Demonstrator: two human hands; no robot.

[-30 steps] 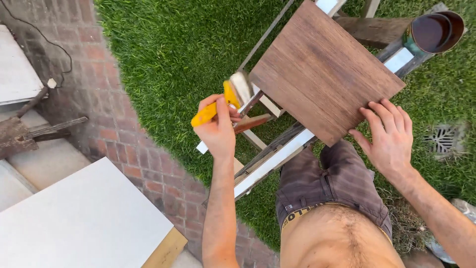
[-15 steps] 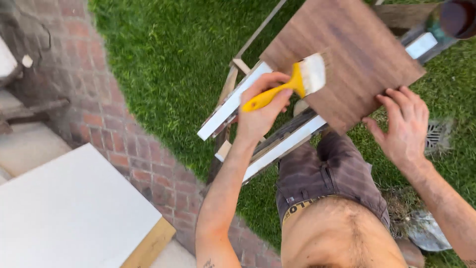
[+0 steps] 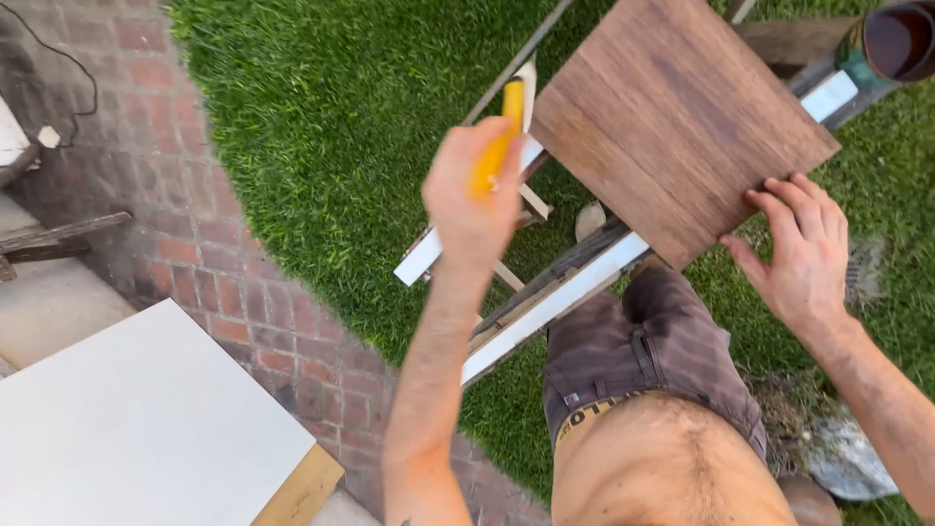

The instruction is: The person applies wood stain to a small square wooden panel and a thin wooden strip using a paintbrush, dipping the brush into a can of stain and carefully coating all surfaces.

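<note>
Left hand [image 3: 472, 200]: grip closed on yellow-handled brush [image 3: 508, 122]. Right hand [image 3: 804, 248]: fingers spread flat on brown board [image 3: 677, 117]. Upper right: dark pot [image 3: 901, 39], contents indiscernible.

Landmark: white panel [image 3: 146, 429], flat at lower left.
Brick paving [image 3: 195, 234]: red, running diagonally just above and right of the white panel.
Lawn [image 3: 331, 127]: green grass beyond the brick paving.
Cable [image 3: 73, 68]: dark, looping over the bricks well above the panel.
Paint can [image 3: 896, 39]: dark inside, far corner, well apart from the panel.
</note>
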